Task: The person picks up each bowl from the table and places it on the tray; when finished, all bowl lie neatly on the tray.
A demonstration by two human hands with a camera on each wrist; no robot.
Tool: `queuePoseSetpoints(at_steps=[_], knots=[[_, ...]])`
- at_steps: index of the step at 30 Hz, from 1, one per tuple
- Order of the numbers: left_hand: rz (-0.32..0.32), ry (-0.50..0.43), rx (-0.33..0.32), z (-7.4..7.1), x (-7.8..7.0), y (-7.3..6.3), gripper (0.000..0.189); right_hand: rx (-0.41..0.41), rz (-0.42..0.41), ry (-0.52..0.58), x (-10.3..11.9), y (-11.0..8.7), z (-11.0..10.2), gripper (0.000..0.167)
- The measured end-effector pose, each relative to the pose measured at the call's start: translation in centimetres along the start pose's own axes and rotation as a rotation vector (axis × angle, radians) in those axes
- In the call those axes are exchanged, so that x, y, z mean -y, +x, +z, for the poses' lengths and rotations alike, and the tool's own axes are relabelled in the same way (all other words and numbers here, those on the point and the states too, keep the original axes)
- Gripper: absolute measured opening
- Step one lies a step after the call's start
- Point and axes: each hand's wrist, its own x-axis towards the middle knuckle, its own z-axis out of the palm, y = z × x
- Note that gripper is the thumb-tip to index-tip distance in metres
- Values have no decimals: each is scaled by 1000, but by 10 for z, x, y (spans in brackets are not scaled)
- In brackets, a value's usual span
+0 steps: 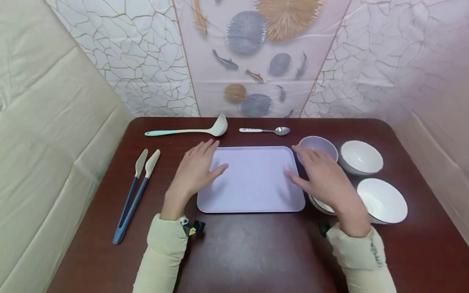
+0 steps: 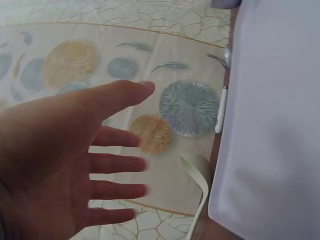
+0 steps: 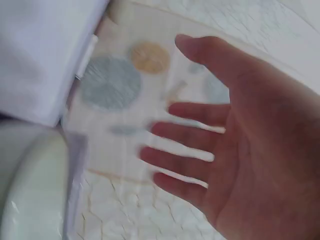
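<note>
On the dark-red table (image 1: 249, 252), a lavender rectangular plastic-looking tray (image 1: 254, 183) is set midway between the side edges, long axis parallel to the far edge; its ends are flanked about equally by left hand (image 1: 196, 169) and right hand (image 1: 324, 177), fingers spread, nothing gripped.

One tray (image 1: 253, 179) lies on one table (image 1: 242, 252). Beyond the tray are one ladle (image 1: 220, 126) and one spoon (image 1: 281, 131); left of it, one pair of tongs (image 1: 132, 201); right of it, four bowls (image 1: 361, 158). Two hands are at the tray: one left hand (image 1: 194, 169) at its left side, one right hand (image 1: 322, 175) at its right.
</note>
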Motion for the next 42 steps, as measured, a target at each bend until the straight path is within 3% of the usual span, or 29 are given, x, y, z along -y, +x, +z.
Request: queuePoseSetpoints(at_steps=[4, 8, 12, 15, 20, 28, 42], knots=[[-34, -190, 65, 1, 11, -14, 79, 5, 38, 114, -23, -30, -20, 62], [-85, -341, 136, 9, 33, -38, 88, -82, 151, 217, -61, -79, -33, 63], [-133, -410, 199, 28, 50, -58, 100, -164, 310, 353, -107, -133, -34, 84], [-146, -439, 211, 39, 62, -74, 108, -138, 365, 423, -133, -151, -26, 103], [-93, -435, 202, 54, 68, -84, 116, -88, 365, 434, -153, -164, -7, 119], [33, -388, 163, 70, 67, -81, 119, -126, 357, 448, -159, -175, 13, 123], [34, -383, 173, 67, 67, -80, 116, -177, 401, 505, -164, -174, 24, 117]])
